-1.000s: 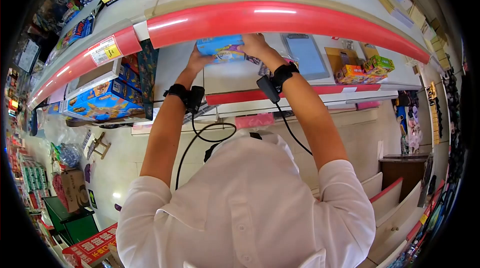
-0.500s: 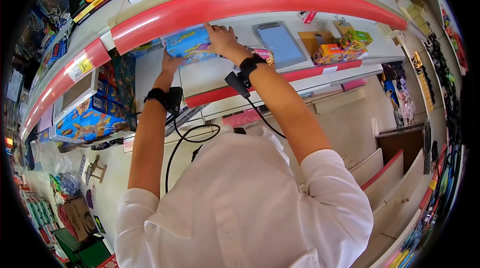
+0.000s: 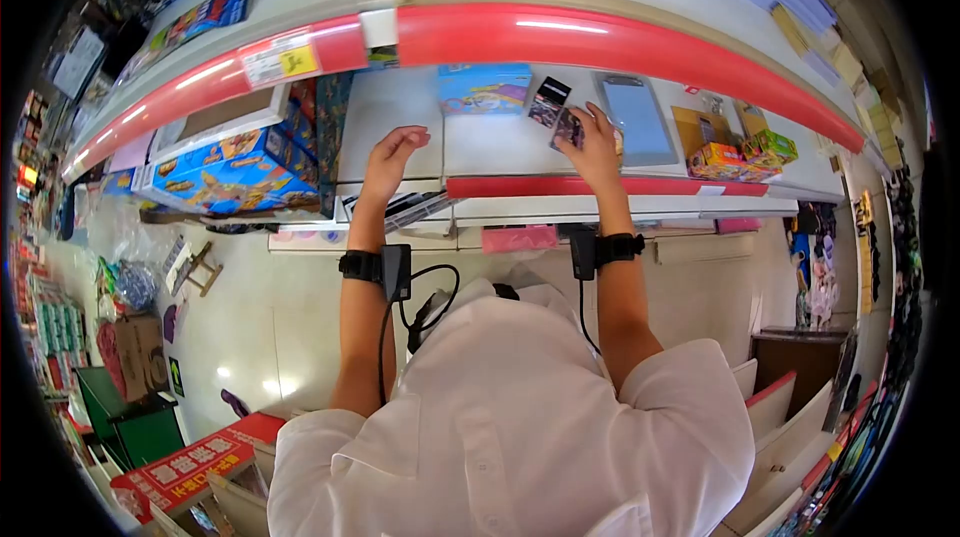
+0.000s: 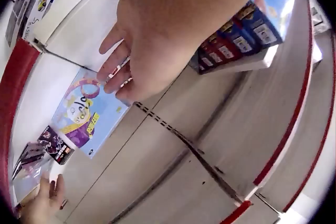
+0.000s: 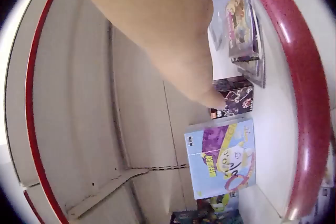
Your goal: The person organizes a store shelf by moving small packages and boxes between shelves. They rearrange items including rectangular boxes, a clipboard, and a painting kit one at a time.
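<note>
A blue cartoon-printed box [image 3: 485,89] stands on the white shelf, with neither hand on it. My left hand [image 3: 392,162] hovers to its left with loosely bent fingers, holding nothing. My right hand [image 3: 597,149] reaches over flat clear-wrapped packs [image 5: 242,27], thumb and fingers spread around their dark end. Beside the blue box is a small dark printed box [image 3: 548,102]; in the right wrist view my right thumb overlaps its edge. The right fingertips are hidden behind the wrist there, but the left wrist view shows the fingers fairly straight.
A curved red shelf edge [image 3: 620,45] overhangs the hands, and a lower red strip [image 3: 520,187] fronts this shelf. To the right are a blue clipboard [image 3: 637,122] and small orange and green boxes [image 3: 718,161]. Large blue boxes [image 3: 230,172] stand at left.
Both hands have let go of the blue box, which stays on the shelf. The left hand has drawn back toward the body; the right hand has moved right to the packs.
</note>
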Demonstrator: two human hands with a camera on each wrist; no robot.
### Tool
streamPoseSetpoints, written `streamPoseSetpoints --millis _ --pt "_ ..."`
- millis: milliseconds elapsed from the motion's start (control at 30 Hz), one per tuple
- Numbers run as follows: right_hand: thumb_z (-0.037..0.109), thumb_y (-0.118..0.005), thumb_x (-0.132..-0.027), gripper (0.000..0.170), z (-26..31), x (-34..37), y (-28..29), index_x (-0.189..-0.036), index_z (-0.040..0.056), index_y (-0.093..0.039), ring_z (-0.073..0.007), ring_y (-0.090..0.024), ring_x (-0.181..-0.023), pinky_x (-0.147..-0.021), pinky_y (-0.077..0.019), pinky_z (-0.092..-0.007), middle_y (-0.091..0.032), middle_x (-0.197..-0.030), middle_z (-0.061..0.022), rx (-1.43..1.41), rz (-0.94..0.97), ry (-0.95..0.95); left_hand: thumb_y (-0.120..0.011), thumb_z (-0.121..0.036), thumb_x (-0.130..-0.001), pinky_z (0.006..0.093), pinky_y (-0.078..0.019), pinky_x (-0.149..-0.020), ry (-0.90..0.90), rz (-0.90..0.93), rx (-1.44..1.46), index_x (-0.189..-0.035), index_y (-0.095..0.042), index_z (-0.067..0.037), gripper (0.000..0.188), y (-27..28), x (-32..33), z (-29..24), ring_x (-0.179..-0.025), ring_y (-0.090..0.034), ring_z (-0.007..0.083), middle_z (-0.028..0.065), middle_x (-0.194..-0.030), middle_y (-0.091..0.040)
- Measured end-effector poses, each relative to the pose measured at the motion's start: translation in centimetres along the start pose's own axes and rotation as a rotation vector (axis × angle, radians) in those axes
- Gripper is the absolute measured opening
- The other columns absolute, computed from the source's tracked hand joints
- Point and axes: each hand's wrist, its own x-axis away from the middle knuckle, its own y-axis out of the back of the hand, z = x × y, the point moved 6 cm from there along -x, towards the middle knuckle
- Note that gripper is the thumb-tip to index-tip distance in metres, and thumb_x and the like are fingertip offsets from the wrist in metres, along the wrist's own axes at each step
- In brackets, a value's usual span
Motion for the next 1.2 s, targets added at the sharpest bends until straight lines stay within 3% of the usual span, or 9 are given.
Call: streamPoseSetpoints --millis 167,367,433,567,700,867,900,1000,1200 --pt "0.027 -0.071 -0.066 0.053 0.0 1.9 -2.5 -0.113 0.0081 -0.055 -0.0342 -0.041 -0.117 -0.097 -0.0326 -0.045 -0.044 -0.127 -0.0164 0.119 0.097 -0.04 -0.048 -0.022 -0.09 0.0272 -0.0405 -0.088 0.064 -0.174 0.064 -0.11 -0.056 -0.001 0.03 5.4 4.9 -1.2 -0.1 -0.057 0.0174 0.0095 -0.103 -0.062" --pt "0.024 -0.07 -0.07 0.056 2.9 3.0 -4.7 -0.119 0.0076 -0.05 -0.0337 -0.041 -0.117 -0.098 -0.0318 -0.0447 -0.043 -0.127 -0.0178 0.13 0.076 0.058 -0.047 -0.021 -0.091 0.0277 -0.0427 -0.087 0.054 -0.336 0.091 -0.112 -0.054 -0.002 0.029 12.6 10.1 1.0 -0.099 -0.058 0.0178 0.0089 -0.103 -0.061" --pt "0.022 -0.07 -0.07 0.055 4.3 2.8 -5.5 -0.119 0.0073 -0.05 -0.0341 -0.042 -0.116 -0.097 -0.0329 -0.0439 -0.043 -0.127 -0.0184 0.057 0.079 0.051 -0.047 -0.022 -0.091 0.0289 -0.0424 -0.088 0.026 -0.322 0.159 -0.112 -0.053 -0.002 0.03 13.0 11.7 0.1 -0.099 -0.058 0.0182 0.0095 -0.104 -0.061" --pt "0.019 -0.068 -0.071 0.053 9.1 1.7 -5.8 -0.118 0.0051 -0.049 -0.035 -0.044 -0.113 -0.094 -0.0369 -0.0415 -0.044 -0.125 -0.0177 -0.001 0.035 0.14 -0.046 -0.026 -0.091 0.0287 -0.0426 -0.086 0.162 -0.314 0.043 -0.112 -0.054 -0.002 0.033 13.8 13.8 -0.8 -0.101 -0.057 0.019 0.0095 -0.106 -0.061" --pt "0.018 -0.067 -0.073 0.05 14.0 0.5 -7.5 -0.117 0.0058 -0.049 -0.0337 -0.044 -0.113 -0.095 -0.0363 -0.0402 -0.045 -0.124 -0.0171 -0.091 0.076 0.266 -0.049 -0.033 -0.089 0.0296 -0.042 -0.086 0.289 -0.298 0.113 -0.112 -0.054 -0.003 0.039 16.5 15.4 2.3 -0.102 -0.057 0.0185 0.009 -0.105 -0.061" --pt "0.02 -0.066 -0.073 0.046 19.6 0.7 -10.0 -0.114 0.0067 -0.051 -0.0345 -0.044 -0.113 -0.095 -0.0355 -0.0397 -0.047 -0.122 -0.0168 -0.209 0.217 0.339 -0.054 -0.034 -0.086 0.0348 -0.0408 -0.08 0.276 -0.542 0.098 -0.102 -0.051 -0.015 0.025 20.2 15.7 8.8 -0.1 -0.056 0.0178 0.001 -0.11 -0.056" --pt "0.02 -0.066 -0.073 0.046 20.1 0.9 -10.3 -0.114 0.0067 -0.051 -0.0345 -0.044 -0.112 -0.095 -0.0356 -0.0395 -0.048 -0.122 -0.0167 -0.214 0.229 0.343 -0.057 -0.025 -0.082 0.0324 -0.0423 -0.069 0.301 -0.614 0.128 -0.103 -0.049 -0.011 0.026 20.3 15.4 9.7 -0.089 -0.058 0.0137 0.0004 -0.098 -0.056" --pt "0.021 -0.066 -0.073 0.046 20.6 2.3 -11.9 -0.114 0.0067 -0.052 -0.034 -0.045 -0.112 -0.094 -0.0361 -0.0392 -0.048 -0.122 -0.0162 -0.242 0.277 0.37 -0.064 -0.019 -0.079 0.024 -0.0417 -0.056 0.208 -0.662 0.128 -0.099 -0.046 -0.007 0.029 20.0 14.6 10.3 -0.078 -0.058 0.012 0.0049 -0.094 -0.055" --pt "0.018 -0.067 -0.073 0.046 18.8 2.7 -11.6 -0.114 0.006 -0.052 -0.032 -0.045 -0.112 -0.095 -0.0363 -0.0368 -0.048 -0.121 -0.0152 -0.337 0.407 0.311 -0.061 -0.024 -0.081 0.027 -0.0433 -0.063 0.255 -0.642 0.066 -0.108 -0.048 -0.007 0.034 19.2 15.9 9.0 -0.082 -0.057 0.0128 0.003 -0.099 -0.056"
